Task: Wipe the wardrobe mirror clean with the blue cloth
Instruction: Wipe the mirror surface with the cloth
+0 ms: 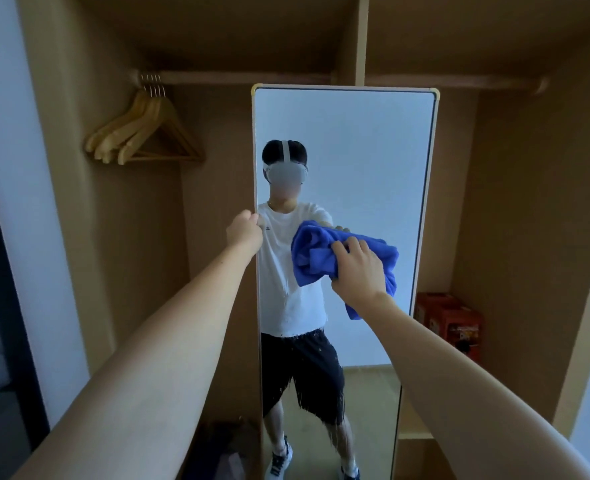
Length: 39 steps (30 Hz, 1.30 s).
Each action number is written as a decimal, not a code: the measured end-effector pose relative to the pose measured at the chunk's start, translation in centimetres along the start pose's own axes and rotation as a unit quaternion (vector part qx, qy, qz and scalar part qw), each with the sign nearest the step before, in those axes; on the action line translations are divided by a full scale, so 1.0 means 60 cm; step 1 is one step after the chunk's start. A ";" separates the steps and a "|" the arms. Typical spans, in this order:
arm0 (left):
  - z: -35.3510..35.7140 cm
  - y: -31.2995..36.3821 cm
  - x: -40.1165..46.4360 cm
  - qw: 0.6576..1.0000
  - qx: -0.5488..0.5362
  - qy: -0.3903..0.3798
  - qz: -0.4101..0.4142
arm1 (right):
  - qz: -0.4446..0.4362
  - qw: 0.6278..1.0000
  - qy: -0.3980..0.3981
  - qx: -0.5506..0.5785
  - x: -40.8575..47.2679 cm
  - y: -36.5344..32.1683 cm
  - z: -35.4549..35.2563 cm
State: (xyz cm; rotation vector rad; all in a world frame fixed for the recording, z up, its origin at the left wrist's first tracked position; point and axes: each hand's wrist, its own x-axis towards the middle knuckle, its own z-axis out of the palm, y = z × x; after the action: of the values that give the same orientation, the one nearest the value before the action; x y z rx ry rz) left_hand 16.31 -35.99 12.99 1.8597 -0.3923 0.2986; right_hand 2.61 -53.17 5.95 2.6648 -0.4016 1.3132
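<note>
Our left hand (245, 233) grips the mirror (362, 140) frame; our right hand (357, 268) clutches the blue cloth (312, 258) against mid-glass. Droplets below remain unwiped.

Glossy glass mirror (373, 150) w/ droplets, fluffy blue cloth (316, 258), matt wood wardrobe (511, 202), wooden hangers (148, 133)

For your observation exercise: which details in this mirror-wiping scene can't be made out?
- Head view: left hand grip fingers, wrapped behind the mirror frame.
- Whether the blue cloth touches the glass, bunched under the right hand.
- Print on the red boxes, too small.
- Mirror's base, cut off below.
</note>
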 end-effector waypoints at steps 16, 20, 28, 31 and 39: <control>-0.009 -0.006 0.002 1.000 0.002 -0.028 0.011 | -0.053 0.991 0.119 0.028 0.081 -0.063 -0.015; -0.008 -0.006 0.003 0.999 0.025 -0.024 0.016 | -0.081 0.994 0.066 0.008 0.018 -0.065 0.023; -0.005 -0.009 0.003 0.999 0.007 -0.025 0.021 | -0.035 0.986 0.148 0.069 0.046 -0.067 -0.028; -0.009 -0.009 0.003 0.998 -0.015 -0.051 0.021 | -0.009 0.982 0.179 0.057 0.094 -0.072 -0.053; -0.008 -0.018 0.010 0.999 0.012 -0.046 0.016 | -0.070 0.993 0.095 0.028 0.032 -0.081 0.024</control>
State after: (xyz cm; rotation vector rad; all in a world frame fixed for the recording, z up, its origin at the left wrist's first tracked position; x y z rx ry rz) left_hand 17.32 -35.31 12.43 1.8962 -0.4844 0.2412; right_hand 6.27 -49.22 6.56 2.5279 -0.1527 1.5350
